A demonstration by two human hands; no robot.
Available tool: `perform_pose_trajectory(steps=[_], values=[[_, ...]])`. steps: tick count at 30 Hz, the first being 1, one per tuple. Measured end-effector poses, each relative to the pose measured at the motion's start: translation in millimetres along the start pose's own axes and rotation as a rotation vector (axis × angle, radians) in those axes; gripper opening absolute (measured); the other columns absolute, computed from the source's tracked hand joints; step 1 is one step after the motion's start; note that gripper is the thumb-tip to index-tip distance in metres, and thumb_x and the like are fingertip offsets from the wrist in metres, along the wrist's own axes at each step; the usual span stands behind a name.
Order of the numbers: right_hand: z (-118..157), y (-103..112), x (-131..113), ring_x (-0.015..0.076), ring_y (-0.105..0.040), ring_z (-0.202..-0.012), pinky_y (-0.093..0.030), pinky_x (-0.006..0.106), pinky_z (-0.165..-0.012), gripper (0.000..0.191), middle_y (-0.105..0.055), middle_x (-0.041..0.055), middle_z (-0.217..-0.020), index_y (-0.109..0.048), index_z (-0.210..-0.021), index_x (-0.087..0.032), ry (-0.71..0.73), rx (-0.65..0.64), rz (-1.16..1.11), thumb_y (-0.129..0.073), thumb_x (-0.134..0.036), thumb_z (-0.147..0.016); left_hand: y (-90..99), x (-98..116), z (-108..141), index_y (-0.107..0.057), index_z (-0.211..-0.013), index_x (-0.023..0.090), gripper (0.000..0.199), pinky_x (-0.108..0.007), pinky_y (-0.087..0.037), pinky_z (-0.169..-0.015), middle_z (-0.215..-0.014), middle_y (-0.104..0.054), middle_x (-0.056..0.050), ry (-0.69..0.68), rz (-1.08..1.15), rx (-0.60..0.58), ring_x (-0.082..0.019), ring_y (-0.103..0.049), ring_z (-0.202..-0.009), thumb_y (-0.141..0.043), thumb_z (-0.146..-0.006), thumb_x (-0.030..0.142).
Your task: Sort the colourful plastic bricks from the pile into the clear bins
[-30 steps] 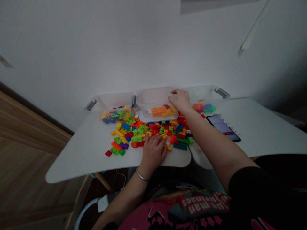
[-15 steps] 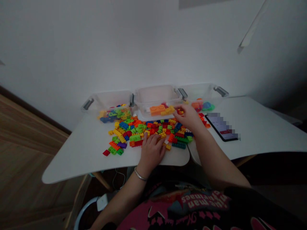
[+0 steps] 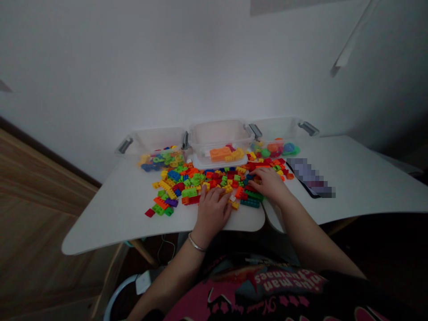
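My left hand point(image 3: 212, 214) lies open on the loose plastic bricks point(image 3: 192, 180), which are spread near the front edge of the tabletop point(image 3: 113, 218), below the clear bins point(image 3: 219, 138). My right hand point(image 3: 269, 185) curves over the pile's right side; I cannot tell if it holds a brick. To lift a brick, my fingers must first close on it.

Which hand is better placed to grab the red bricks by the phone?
Right, probably: the right hand sits on the pile just below the red bricks, while the left hand rests farther off at the pile's near edge.
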State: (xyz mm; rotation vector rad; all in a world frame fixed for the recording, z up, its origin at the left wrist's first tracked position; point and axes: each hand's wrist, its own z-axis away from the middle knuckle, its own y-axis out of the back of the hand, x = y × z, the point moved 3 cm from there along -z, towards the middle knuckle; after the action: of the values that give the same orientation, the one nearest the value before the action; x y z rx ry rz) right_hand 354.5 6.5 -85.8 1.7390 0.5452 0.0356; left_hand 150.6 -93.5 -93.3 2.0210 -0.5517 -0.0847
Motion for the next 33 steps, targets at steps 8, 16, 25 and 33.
perform_pose_trajectory(steps=[8, 16, 25, 33], values=[[-4.4, -2.9, -3.4, 0.0312, -0.060, -0.101, -0.045, 0.044, -0.089, 0.029, -0.071, 0.0112, -0.102, -0.071, -0.100, -0.019, -0.070, 0.027, 0.097, -0.060, -0.042, -0.087, -2.1, -1.1, 0.7, -0.066, -0.119, 0.025, 0.030, -0.058, -0.024, -0.118, -0.114, -0.067, -0.007, 0.000, -0.003, -0.001, -0.025, -0.059, -0.113, -0.055, -0.090, 0.026], [-10.3, -9.0, -8.4, 0.0337, -0.061, -0.100, -0.047, 0.046, -0.086, 0.035, -0.071, 0.0144, -0.100, -0.067, -0.106, -0.016, -0.185, 0.092, 0.090, -0.066, -0.040, -0.081, -0.7, -0.4, 0.0, -0.066, -0.120, 0.025, 0.031, -0.058, -0.025, -0.117, -0.113, -0.067, -0.006, 0.000, -0.009, -0.005, -0.025, -0.059, -0.111, -0.056, -0.090, 0.026], [-13.0, 2.5, 12.3, 0.0253, -0.064, -0.096, -0.051, 0.045, -0.089, 0.041, -0.069, 0.0120, -0.105, -0.063, -0.111, -0.017, -0.228, 0.405, -0.684, -0.061, -0.041, -0.078, -1.1, -1.0, 0.1, -0.067, -0.119, 0.026, 0.030, -0.059, -0.026, -0.117, -0.111, -0.068, -0.006, -0.005, -0.004, 0.021, -0.025, -0.060, -0.110, -0.057, -0.091, 0.026], [-35.4, 22.1, 13.6, 0.0159, -0.067, -0.074, -0.058, 0.034, -0.073, 0.031, -0.070, 0.0013, -0.090, -0.066, -0.096, -0.024, -0.353, 0.434, -1.412, -0.063, -0.047, -0.076, -1.2, -1.9, 0.5, -0.068, -0.118, 0.025, 0.030, -0.060, -0.026, -0.117, -0.113, -0.068, -0.006, -0.002, 0.006, 0.021, -0.025, -0.060, -0.112, -0.058, -0.089, 0.026]])
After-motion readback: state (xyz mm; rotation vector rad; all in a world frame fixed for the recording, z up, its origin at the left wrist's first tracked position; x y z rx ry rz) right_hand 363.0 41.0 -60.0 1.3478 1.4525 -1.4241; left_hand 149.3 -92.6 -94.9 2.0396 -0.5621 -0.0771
